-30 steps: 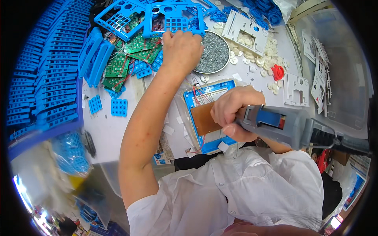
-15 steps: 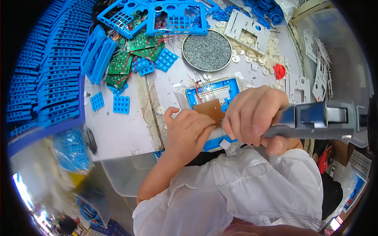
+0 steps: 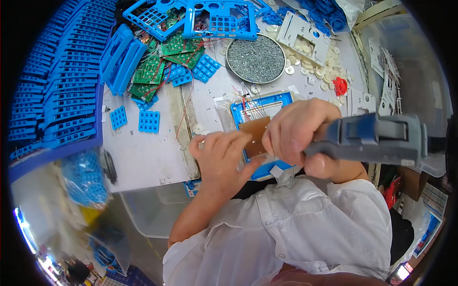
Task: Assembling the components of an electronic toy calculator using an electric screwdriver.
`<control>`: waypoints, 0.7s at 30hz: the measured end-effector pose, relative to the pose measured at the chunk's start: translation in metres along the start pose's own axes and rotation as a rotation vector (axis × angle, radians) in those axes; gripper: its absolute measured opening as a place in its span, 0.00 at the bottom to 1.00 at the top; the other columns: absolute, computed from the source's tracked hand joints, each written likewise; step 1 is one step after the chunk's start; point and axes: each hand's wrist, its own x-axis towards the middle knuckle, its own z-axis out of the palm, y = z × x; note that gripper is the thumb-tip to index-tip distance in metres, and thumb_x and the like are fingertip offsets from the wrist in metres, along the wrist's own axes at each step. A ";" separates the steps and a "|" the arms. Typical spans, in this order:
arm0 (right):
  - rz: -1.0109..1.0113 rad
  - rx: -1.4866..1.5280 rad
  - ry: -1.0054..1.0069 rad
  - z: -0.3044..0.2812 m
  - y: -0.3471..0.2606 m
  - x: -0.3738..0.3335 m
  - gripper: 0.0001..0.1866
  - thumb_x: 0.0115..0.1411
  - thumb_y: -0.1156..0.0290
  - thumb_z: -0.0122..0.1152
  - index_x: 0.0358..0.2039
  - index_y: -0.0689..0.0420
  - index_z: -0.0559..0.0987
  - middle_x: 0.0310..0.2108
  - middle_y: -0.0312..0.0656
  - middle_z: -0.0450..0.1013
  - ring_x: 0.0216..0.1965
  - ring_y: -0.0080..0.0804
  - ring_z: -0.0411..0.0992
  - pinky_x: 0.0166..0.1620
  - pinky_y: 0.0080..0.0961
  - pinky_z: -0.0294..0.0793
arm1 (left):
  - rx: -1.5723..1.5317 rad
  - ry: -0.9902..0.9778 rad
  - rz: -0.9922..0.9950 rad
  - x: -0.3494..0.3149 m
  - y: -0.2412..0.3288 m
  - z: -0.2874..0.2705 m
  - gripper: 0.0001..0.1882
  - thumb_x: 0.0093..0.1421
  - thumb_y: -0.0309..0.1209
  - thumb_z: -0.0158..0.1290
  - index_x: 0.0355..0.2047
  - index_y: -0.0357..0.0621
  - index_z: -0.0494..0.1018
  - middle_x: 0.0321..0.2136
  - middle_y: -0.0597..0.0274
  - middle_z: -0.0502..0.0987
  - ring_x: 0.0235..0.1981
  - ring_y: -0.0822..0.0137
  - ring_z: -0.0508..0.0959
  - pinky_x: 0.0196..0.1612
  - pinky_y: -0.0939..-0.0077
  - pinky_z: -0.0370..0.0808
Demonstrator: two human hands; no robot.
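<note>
My right hand [image 3: 300, 131] is wrapped around a grey-and-blue electric screwdriver [image 3: 377, 138], whose body points off to the right. The tool's tip is hidden by my fingers. Below and beside that hand lies a brown circuit board [image 3: 255, 133] in a blue plastic casing [image 3: 272, 101], with thin red and dark wires coming out at its far side. My left hand [image 3: 222, 157] is at the board's left edge, fingers spread and thumb apart, slightly blurred, holding nothing that I can see. Part of the casing is covered by my hands.
A round tray of small screws [image 3: 255, 59] stands beyond the casing. Green circuit boards [image 3: 150, 69] and blue keypads [image 3: 149, 122] lie to the left, near stacked blue casings [image 3: 67, 90]. White discs [image 3: 327, 71] and a red coil [image 3: 339, 86] are at the right.
My left hand has come away from the board's near edge, and its fingers have opened. My right hand and the screwdriver have shifted slightly left; the whole view has moved a little.
</note>
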 end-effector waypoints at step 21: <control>0.166 -0.594 -0.173 -0.011 0.031 0.011 0.11 0.61 0.73 0.68 0.31 0.58 0.71 0.20 0.39 0.72 0.21 0.29 0.70 0.27 0.29 0.73 | 0.173 -0.189 -0.026 -0.034 0.014 -0.001 0.23 0.55 0.47 0.64 0.48 0.51 0.80 0.41 0.69 0.73 0.46 0.65 0.70 0.55 0.46 0.55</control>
